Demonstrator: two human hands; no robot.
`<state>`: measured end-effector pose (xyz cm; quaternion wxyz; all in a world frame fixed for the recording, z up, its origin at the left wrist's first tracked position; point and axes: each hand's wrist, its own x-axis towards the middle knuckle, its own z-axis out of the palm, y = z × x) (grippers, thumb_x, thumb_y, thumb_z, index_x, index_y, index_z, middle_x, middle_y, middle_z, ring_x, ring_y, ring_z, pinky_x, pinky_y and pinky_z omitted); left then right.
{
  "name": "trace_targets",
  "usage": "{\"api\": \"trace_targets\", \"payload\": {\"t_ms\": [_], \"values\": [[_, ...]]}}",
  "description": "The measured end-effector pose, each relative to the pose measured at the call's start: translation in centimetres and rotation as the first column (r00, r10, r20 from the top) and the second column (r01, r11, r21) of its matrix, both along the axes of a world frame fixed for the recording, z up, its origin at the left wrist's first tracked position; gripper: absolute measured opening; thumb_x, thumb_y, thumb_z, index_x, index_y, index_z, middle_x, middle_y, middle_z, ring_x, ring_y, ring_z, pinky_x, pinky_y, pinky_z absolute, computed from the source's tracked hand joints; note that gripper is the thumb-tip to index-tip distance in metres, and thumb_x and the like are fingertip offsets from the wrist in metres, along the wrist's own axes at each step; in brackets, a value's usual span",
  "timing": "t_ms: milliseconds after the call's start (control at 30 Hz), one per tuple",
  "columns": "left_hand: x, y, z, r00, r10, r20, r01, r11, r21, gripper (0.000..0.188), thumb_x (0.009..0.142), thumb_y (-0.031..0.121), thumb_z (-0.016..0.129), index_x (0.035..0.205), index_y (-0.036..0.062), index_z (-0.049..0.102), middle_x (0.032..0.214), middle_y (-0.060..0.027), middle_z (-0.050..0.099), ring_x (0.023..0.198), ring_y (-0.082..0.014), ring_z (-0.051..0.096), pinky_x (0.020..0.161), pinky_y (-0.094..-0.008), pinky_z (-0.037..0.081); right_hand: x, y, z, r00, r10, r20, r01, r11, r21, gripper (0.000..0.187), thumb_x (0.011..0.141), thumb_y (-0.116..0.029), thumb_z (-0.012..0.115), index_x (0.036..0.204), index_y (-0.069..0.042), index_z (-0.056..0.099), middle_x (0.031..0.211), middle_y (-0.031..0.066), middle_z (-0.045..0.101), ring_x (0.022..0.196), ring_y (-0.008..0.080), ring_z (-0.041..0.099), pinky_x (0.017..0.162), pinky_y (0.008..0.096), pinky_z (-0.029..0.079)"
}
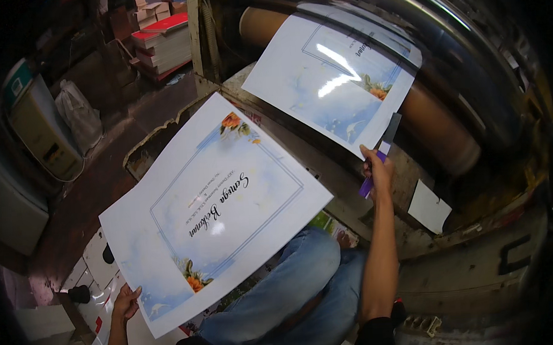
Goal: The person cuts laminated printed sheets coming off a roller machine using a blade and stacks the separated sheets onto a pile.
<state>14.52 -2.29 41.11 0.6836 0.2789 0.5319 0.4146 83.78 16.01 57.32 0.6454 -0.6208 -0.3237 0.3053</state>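
A large glossy printed sheet (270, 179) with a blue floral border and black script lies slanted across the view above my legs. My left hand (126, 302) pinches its lower left edge between thumb and fingers. A second sheet (310, 88) of similar print hangs out from under a shiny metal roller (418, 18) at the upper right. My right hand (380, 168) is closed around a purple-handled knife (383, 148) with a broad flat blade pointing up and away. Its thumb is at the near corner of the second sheet; whether it grips that corner I cannot tell.
Brown rolls (438, 128) sit below the metal roller. A small white card (429, 206) rests on the machine's ledge at the right. Red-covered stacks (163, 45) stand at the back left, near a white sack (78, 113) and a pale cabinet (43, 130).
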Motion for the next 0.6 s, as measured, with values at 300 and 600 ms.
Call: {"api": "trace_targets", "payload": {"t_ms": [300, 600], "values": [[-24.8, -10.2, -40.1, 0.997, 0.040, 0.063, -0.039, 0.999, -0.022, 0.045, 0.090, 0.008, 0.064, 0.130, 0.0055, 0.045, 0.114, -0.0079, 0.060, 0.099, -0.0212, 0.063, 0.079, -0.0388, 0.058, -33.2, -22.5, -24.8, 0.996, -0.074, -0.052, 0.078, 0.993, 0.091, 0.019, 0.082, -0.017, 0.075, 0.077, -0.004, 0.061, 0.072, 0.0078, 0.066, 0.046, 0.0039, 0.046, 0.039, 0.0182, 0.029], [-24.7, -7.2, -51.6, 0.969, 0.225, 0.106, -0.226, 0.974, -0.002, 0.039, 0.089, 0.008, 0.066, 0.124, 0.0056, 0.051, 0.104, -0.0061, 0.060, 0.088, -0.0214, 0.062, 0.072, -0.0370, 0.059, -41.8, -28.9, -28.5, 0.988, 0.087, 0.126, -0.089, 0.996, 0.006, 0.025, 0.083, -0.022, 0.074, 0.070, -0.005, 0.062, 0.067, 0.0089, 0.066, 0.044, 0.0032, 0.043, 0.040, 0.0183, 0.029]]}}
